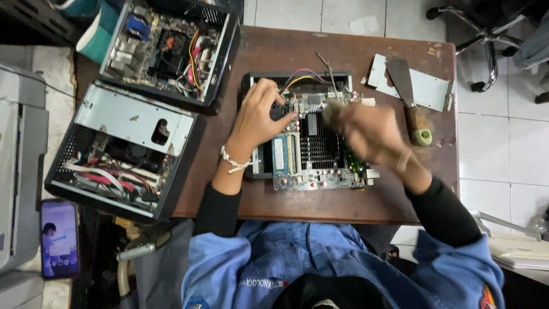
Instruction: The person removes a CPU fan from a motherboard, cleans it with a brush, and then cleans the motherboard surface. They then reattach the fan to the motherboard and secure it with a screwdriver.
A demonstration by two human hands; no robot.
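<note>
Left hand curled, fingers pressing the circuit board mid-table; right hand blurred above it, grip unclear. White plate with scraper at the table's far right corner.

Three open computer cases, one scraper, one phone.

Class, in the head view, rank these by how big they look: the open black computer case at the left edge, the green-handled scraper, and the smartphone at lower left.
1. Open black computer case, clearly largest.
2 and 3. Smartphone with lit screen and green-handled metal scraper look alike; the phone lies lower than the table, so no ranking.
</note>
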